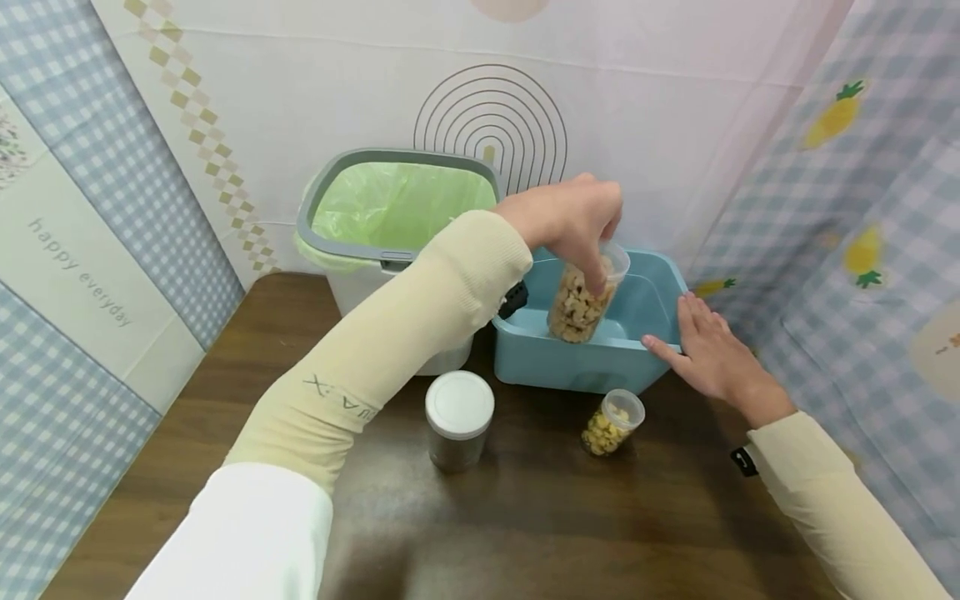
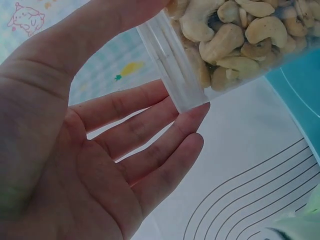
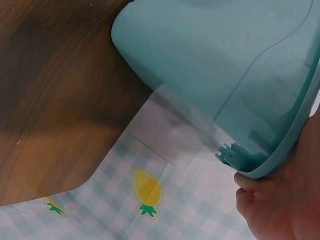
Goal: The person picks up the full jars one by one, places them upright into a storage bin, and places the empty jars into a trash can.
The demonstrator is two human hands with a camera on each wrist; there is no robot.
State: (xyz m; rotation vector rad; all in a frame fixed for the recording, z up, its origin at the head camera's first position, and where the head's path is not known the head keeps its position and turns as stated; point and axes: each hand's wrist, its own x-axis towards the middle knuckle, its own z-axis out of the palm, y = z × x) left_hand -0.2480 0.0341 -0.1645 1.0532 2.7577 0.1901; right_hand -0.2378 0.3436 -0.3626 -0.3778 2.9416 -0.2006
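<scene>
My left hand (image 1: 576, 215) grips a clear jar of cashews (image 1: 574, 315) near its top, thumb on one side and fingers on the other. The jar tilts above the light blue bin (image 1: 573, 367); in the head view its base overlaps the front rim. Whole cashews (image 2: 267, 32) show through the wall in the left wrist view. At the bin's right end my right hand (image 1: 712, 354) rests against the rim with straight fingers, its thumb by the front corner. In the right wrist view, part of that hand (image 3: 287, 200) shows at the bin's corner.
A trash can (image 1: 318, 237) with a green liner stands left of the bin. On the brown table (image 1: 525, 533) are a white-lidded canister (image 1: 459, 408) and a small clear jar of yellow pieces (image 1: 606, 429), both before the bin. Patterned cloths hang behind and at both sides.
</scene>
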